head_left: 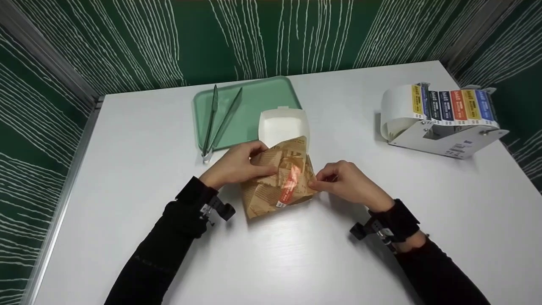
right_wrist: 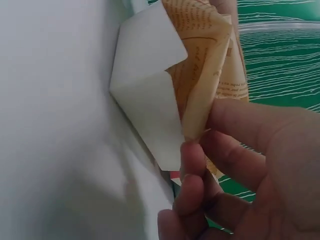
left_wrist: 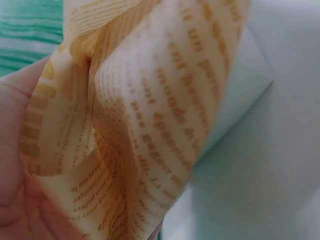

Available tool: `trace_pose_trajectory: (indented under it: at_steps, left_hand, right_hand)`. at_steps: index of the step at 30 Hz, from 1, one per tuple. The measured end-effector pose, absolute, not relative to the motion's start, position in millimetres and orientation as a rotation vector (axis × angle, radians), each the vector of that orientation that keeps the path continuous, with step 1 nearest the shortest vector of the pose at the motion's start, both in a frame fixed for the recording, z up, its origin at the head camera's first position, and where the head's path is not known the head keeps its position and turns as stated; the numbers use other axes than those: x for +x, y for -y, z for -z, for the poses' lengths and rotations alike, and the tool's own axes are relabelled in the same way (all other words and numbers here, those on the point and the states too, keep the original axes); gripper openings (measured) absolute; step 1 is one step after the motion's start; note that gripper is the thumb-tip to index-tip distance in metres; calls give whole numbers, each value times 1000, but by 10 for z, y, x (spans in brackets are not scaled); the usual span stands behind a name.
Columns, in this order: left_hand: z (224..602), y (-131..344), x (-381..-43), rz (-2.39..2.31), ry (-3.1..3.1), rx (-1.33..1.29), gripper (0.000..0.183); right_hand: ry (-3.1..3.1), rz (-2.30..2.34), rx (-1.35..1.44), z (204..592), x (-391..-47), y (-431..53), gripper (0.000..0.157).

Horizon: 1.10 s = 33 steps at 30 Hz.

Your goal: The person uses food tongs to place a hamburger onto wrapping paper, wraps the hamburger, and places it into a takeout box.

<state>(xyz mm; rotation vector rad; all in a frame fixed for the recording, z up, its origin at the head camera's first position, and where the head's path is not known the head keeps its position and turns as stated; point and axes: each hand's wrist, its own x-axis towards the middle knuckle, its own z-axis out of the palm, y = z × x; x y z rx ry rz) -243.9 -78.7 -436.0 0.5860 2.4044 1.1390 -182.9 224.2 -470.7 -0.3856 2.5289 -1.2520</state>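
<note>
A packet of brown newsprint-patterned wrapping paper (head_left: pixel 264 192) with a red-orange sticker (head_left: pixel 290 186) on its face is held in front of a white clamshell box (head_left: pixel 283 120). My left hand (head_left: pixel 239 165) grips the paper's upper left side, thumb on the front. At the right edge, my right hand (head_left: pixel 349 182) pinches a corner of the paper between thumb and fingers. In the right wrist view the folded paper (right_wrist: pixel 200 75) stands beside a white box wall (right_wrist: pixel 142 100). Up close, the left wrist view shows loose paper folds (left_wrist: pixel 150 110). What is inside the paper is hidden.
A green tray (head_left: pixel 258 93) lies at the back of the white table (head_left: pixel 139 190), with metal tongs (head_left: pixel 211 123) resting over its left side. The white box overlaps the tray's front right corner. At the far right stands a dispenser (head_left: pixel 449 135) with several coloured label rolls.
</note>
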Motion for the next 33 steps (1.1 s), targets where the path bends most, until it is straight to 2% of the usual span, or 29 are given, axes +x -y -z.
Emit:
trace_pose_trajectory:
  at_steps: [4,11,22,33]
  left_hand:
    - [4346,757,-2431,-1075,-2453,668,40]
    - [4333,693,-2462,-956,-2435,782,40]
    - [4322,611,-2487,-801,-2403,881,41]
    - [4386,658,-2521,-838,-2405,911,39]
  right_hand:
    - [-2542,1239,-374,4715,-1820,-2228,14]
    - [-2557,1237,-354,4716,-1809,-2193,32]
    - [-2779,1110,-494,4764,-1783,-2088,15]
    - [-2970,1008,-362,4829,-1729,-1939,9]
